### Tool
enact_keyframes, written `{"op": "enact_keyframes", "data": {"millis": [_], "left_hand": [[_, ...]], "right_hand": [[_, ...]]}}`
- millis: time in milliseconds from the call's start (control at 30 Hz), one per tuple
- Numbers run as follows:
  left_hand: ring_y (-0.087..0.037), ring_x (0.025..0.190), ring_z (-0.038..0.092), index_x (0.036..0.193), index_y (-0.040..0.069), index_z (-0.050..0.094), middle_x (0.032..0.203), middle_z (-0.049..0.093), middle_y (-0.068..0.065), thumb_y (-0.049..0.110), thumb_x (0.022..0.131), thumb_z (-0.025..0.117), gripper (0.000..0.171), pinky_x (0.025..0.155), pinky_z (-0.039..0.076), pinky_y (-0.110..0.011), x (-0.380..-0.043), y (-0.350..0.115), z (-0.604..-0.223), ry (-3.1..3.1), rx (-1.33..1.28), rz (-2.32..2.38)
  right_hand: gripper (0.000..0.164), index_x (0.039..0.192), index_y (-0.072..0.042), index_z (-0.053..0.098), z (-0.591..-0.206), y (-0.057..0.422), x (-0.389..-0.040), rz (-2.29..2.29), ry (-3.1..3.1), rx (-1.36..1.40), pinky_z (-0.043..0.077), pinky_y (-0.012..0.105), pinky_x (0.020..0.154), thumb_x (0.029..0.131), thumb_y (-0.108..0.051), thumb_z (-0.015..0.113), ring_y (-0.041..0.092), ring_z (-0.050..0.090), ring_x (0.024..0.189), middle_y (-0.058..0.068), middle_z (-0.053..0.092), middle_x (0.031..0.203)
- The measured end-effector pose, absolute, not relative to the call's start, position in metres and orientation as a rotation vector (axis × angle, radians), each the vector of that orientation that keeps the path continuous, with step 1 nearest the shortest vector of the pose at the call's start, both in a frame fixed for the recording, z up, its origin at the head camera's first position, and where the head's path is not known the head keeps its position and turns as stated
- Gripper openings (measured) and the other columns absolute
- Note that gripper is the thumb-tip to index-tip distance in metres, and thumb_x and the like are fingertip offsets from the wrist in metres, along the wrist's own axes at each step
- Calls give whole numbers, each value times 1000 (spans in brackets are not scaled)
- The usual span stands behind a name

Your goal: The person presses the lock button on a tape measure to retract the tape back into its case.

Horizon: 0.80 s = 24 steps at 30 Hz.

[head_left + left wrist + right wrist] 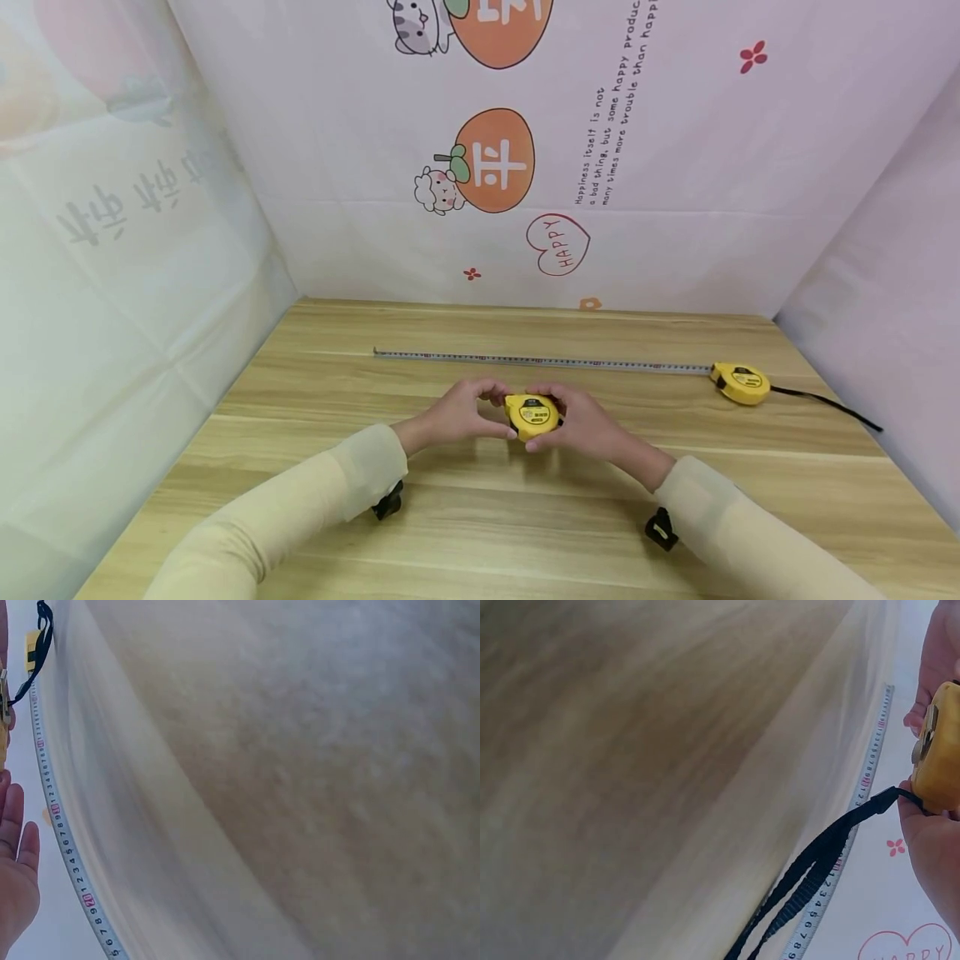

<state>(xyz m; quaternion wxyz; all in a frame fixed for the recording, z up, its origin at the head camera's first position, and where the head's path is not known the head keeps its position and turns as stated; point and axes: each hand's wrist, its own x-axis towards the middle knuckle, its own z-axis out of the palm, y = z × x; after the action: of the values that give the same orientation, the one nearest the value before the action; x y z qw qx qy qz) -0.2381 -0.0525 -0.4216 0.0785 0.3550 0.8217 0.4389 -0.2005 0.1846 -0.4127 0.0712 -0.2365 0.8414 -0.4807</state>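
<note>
Between both hands, over the middle of the table, is a yellow tape measure (pixel 532 417) with a black and yellow label facing up. My left hand (pixel 459 414) holds its left side between thumb and fingers. The right hand (pixel 588 427) grips the opposite side, thumb toward me. A black wrist strap (pixel 817 859) hangs from this tape measure in the right wrist view. Farther back lies a second yellow tape measure (pixel 741 383), its blade (pixel 540 362) drawn out in a long line to the left. Neither hand touches that one.
The wood-grain table (pixel 450 533) ends at a printed cloth wall (pixel 360 208) behind, with cloth at both sides. The second tape measure's black strap (pixel 828 402) trails toward the right edge. Dark wrist cameras (pixel 388 502) hang below the sleeves.
</note>
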Motion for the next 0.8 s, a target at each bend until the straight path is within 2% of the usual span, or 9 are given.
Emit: {"op": "enact_keyframes", "data": {"millis": [267, 567, 800], "left_hand": [[-19, 102, 57, 117, 11, 64, 106, 61, 7, 29, 77, 84, 48, 97, 43, -36, -239, -53, -423, 2434, 1037, 1285], [-14, 102, 58, 115, 13, 64, 104, 61, 10, 30, 77, 84, 46, 97, 43, -33, -242, -52, -431, 2445, 1007, 1216], [-10, 101, 57, 115, 13, 63, 105, 61, 11, 30, 77, 84, 46, 94, 44, -30, -243, -54, -434, 2460, 980, 1171]], "right_hand": [[77, 131, 5, 51, -417, 183, -203, -1433, 2537, -701, 49, 37, 90, 69, -15, 90, 25, 58, 108, 14, 59, 123], [80, 130, 6, 52, -425, 182, -206, -1358, 2578, -704, 47, 40, 94, 66, -23, 91, 25, 57, 110, 14, 59, 125], [78, 129, 2, 54, -429, 180, -208, -1321, 2577, -711, 48, 38, 91, 66, -26, 91, 20, 58, 106, 8, 60, 120]]}}
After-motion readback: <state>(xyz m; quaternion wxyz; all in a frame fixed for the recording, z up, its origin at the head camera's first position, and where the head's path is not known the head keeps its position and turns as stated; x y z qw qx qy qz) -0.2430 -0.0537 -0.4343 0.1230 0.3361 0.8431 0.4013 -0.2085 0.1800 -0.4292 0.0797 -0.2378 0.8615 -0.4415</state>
